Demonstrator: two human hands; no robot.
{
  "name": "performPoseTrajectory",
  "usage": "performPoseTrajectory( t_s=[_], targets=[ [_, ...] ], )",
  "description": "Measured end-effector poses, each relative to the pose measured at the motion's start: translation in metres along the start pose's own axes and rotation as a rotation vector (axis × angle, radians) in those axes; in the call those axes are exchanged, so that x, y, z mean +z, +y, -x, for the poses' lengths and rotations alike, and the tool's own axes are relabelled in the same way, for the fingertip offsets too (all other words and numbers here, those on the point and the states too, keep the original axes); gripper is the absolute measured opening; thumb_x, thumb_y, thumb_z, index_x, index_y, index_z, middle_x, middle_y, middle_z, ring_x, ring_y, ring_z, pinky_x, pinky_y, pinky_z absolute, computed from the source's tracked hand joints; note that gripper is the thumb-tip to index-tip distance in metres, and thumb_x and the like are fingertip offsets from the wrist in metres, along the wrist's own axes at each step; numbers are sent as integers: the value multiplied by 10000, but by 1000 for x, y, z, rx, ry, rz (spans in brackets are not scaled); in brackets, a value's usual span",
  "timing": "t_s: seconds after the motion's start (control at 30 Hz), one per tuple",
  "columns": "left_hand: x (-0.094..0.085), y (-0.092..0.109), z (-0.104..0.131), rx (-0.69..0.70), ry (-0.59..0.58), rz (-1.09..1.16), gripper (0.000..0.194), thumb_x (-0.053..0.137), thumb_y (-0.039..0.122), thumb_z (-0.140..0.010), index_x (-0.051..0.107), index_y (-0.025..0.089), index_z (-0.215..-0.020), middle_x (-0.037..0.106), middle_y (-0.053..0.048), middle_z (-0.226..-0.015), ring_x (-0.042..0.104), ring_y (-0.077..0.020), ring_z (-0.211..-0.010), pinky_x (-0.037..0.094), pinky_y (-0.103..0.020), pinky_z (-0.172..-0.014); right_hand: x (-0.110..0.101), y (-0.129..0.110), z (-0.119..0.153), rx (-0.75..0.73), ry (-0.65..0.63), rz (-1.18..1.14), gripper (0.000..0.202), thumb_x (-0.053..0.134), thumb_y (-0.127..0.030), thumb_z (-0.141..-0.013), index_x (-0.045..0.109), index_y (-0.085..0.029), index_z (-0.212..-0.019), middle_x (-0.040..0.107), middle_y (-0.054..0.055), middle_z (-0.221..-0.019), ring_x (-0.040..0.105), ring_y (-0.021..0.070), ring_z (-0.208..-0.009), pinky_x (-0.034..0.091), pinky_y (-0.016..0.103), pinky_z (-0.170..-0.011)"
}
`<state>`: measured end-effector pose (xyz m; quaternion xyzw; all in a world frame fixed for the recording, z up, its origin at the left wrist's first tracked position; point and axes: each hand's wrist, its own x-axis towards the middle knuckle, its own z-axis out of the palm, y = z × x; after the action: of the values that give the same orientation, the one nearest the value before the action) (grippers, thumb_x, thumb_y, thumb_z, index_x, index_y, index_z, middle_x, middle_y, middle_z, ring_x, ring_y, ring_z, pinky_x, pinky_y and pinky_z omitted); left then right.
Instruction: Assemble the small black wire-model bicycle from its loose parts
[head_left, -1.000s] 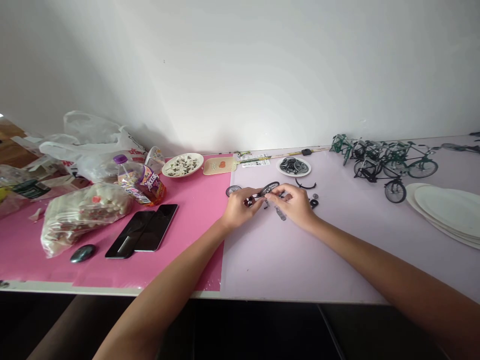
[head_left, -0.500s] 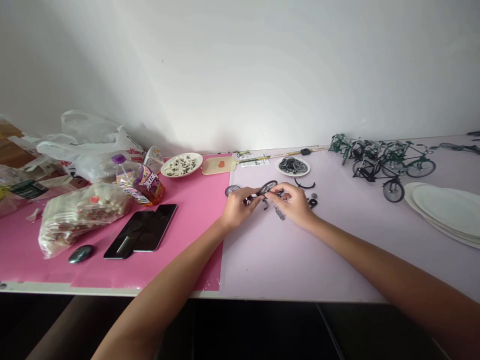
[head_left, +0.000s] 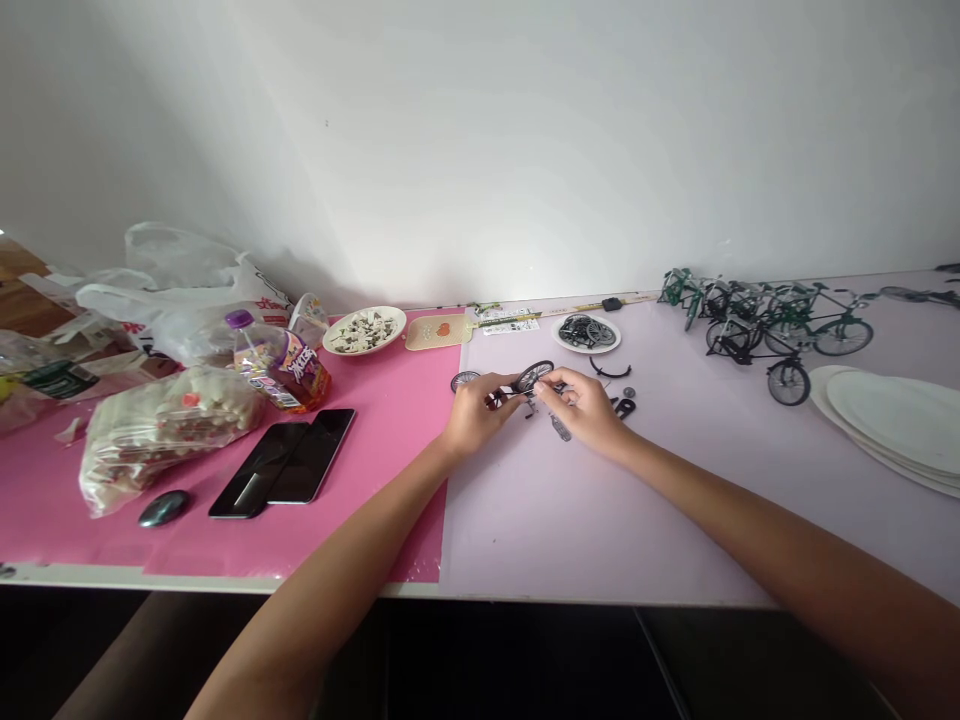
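Observation:
Between my hands is a small black model bicycle (head_left: 534, 378), partly assembled, with one spoked wheel tilted up between my fingertips. My left hand (head_left: 482, 412) is closed on its dark frame, most of which the fingers hide. At the wheel's right side, my right hand (head_left: 581, 408) pinches the model with thumb and forefinger. A second wheel (head_left: 465, 380) shows just behind my left hand. Below my fingers lies a small grey part (head_left: 560, 428). A curved black strip (head_left: 610, 370) and a black part (head_left: 625, 407) lie right of my right hand.
A white plate of black parts (head_left: 586, 346) stands behind my hands. Finished model bicycles (head_left: 817, 325) crowd the right, near stacked white plates (head_left: 892, 410). Leftward are two phones (head_left: 311, 455), a mouse-like dark object (head_left: 164, 508), a bottle (head_left: 281, 365) and a bag of gloves (head_left: 165, 420).
My right fingertips have shifted slightly at the wheel. Both hands otherwise stay in place on the model bicycle; the whole view has moved a little.

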<state>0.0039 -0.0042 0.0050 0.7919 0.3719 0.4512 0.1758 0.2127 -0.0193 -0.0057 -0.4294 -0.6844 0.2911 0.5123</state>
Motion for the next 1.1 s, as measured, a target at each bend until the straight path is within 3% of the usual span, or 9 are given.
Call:
performPoseTrajectory(
  t_s=[0.13, 0.3, 0.5, 0.63, 0.87, 1.1],
  targets=[
    [0, -2, 0, 19, 3, -5, 322, 751, 397, -902, 768, 184, -1142, 787, -76, -929, 644, -138, -673, 527, -253, -629, 1, -1, 0, 47, -37, -37, 349, 620, -563, -954, 660, -217, -926, 713, 53, -891, 612, 170, -648, 493, 304, -558],
    [-1, -1, -1, -10, -11, -1, 264, 728, 334, -913, 772, 183, -1125, 793, -76, -949, 663, -147, -712, 530, -253, -642, 1, -5, 1, -10, -50, 7, 335, 622, -548, -953, 670, -216, -950, 716, 68, -915, 660, 200, -730, 521, 317, -601],
    [0, 0, -1, -103, 8, 35, 238, 721, 218, -879, 783, 199, -1108, 800, -63, -954, 675, -156, -749, 532, -256, -662, -4, -8, -2, -242, -78, 137, 201, 600, -413, -985, 656, -230, -920, 708, 63, -902, 669, 215, -804, 535, 321, -621],
    [0, 1, -2, -150, 35, 78, 234, 742, 249, -858, 796, 197, -1080, 798, -57, -908, 656, -147, -690, 526, -261, -642, -7, -6, -4, -379, -92, 209, 149, 551, -336, -1019, 633, -236, -945, 682, 65, -896, 654, 214, -832, 538, 327, -637],
    [-2, 5, -3, -213, 4, 181, 247, 720, 289, -869, 795, 169, -1071, 795, -57, -860, 659, -137, -625, 511, -257, -596, -7, -1, -5, -374, -94, 240, 125, 540, -327, -1031, 623, -240, -996, 685, 83, -976, 667, 229, -913, 551, 330, -664],
    [-3, 5, -3, -165, 16, 119, 246, 735, 331, -872, 799, 174, -1050, 794, -61, -857, 637, -142, -628, 522, -272, -583, -7, -1, -5, -347, -91, 254, 158, 527, -361, -1034, 631, -250, -991, 690, 89, -982, 667, 243, -930, 560, 357, -682]
  ],
)
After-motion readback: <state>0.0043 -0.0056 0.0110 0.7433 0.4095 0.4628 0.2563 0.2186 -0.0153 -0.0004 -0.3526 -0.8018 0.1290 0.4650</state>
